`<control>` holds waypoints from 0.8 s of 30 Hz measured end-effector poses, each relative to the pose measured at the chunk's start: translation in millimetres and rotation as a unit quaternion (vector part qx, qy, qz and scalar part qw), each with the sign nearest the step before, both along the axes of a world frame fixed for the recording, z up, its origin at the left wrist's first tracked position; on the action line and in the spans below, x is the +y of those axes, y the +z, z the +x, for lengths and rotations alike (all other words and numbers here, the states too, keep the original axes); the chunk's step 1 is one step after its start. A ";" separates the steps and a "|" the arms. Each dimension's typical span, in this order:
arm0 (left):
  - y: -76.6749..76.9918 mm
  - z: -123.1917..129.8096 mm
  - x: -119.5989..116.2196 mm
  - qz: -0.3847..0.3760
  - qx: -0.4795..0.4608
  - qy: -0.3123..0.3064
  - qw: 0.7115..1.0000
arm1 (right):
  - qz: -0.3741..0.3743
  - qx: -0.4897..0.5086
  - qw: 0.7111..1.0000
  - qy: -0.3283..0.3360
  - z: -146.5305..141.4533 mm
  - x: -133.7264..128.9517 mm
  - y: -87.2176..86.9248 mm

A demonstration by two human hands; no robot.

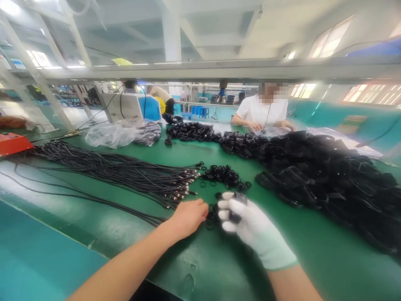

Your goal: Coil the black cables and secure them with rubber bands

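My left hand (189, 215), bare, is closed with its fingertips turned away beside a few small black rings (211, 215); whatever it pinches is hidden. In a white glove, my right hand (242, 215) curls round a black ribbed piece (240, 198), part of which shows between thumb and fingers. Just beyond both hands lies a little heap of small black rings (224, 175). To the left, a long bundle of black cables (125, 169) stretches across the green table (188, 267), its metal-tipped ends near my left hand.
Black looped parts (316, 171) form a large pile on the right, trailing toward the back. Clear plastic bags (115, 133) and a white-and-blue machine (131, 108) stand at the back left. A red box (14, 144) sits far left. Across the table is a person in white (261, 110).
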State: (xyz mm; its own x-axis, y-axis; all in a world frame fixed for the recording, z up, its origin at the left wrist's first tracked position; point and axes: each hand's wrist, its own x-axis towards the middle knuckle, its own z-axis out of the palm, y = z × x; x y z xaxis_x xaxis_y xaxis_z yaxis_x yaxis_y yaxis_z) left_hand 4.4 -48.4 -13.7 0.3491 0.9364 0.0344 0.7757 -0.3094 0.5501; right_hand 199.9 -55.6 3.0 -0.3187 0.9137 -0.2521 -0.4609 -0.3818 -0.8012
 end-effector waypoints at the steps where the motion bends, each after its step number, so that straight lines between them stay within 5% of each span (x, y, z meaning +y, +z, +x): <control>1: 1.4 -0.7 0.1 -0.005 -0.005 -0.003 1.000 | 0.008 -0.005 1.000 -0.003 -3.2 -0.9 -0.9; 5: 19.2 -9.2 -4.7 -0.085 -0.111 -0.004 0.990 | 0.036 -0.044 0.998 -0.023 -14.8 -2.8 -1.2; 8: 27.2 -6.1 -13.9 -0.243 -0.337 0.013 0.910 | 0.065 -0.064 0.995 -0.038 -25.0 -4.4 -1.4; 10: 24.4 2.4 -19.8 -0.277 -0.421 0.029 0.863 | 0.095 -0.096 0.989 -0.052 -32.8 -6.1 -3.0; 14: 10.4 19.3 -26.0 -0.212 -0.397 0.073 0.890 | 0.080 -0.091 0.991 -0.049 -41.1 -10.5 -10.8; 17: 7.7 20.3 -30.0 -0.174 -0.397 0.079 0.898 | -0.007 0.125 0.991 0.052 -34.9 -13.1 -17.8; 19: 12.3 14.9 -36.0 -0.204 -0.480 0.053 0.851 | 0.000 0.203 0.968 0.149 -27.5 -15.8 -19.0; 22: 24.7 3.6 -47.2 -0.289 -0.587 -0.025 0.756 | 0.078 0.161 0.962 0.207 -18.8 -21.0 -12.5; 24: 34.5 -2.5 -50.7 -0.324 -0.559 -0.079 0.759 | 0.111 0.093 0.964 0.223 -16.5 -22.8 -4.6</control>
State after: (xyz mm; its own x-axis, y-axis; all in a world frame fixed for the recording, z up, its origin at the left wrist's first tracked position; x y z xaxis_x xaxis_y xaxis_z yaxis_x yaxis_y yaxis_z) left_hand 1.9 -99.1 20.7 0.5507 0.8326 -0.0592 -0.3062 0.2674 0.9136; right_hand 183.4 -78.4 -1.6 -0.7131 0.7003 0.0334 -0.4343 -0.4038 -0.8052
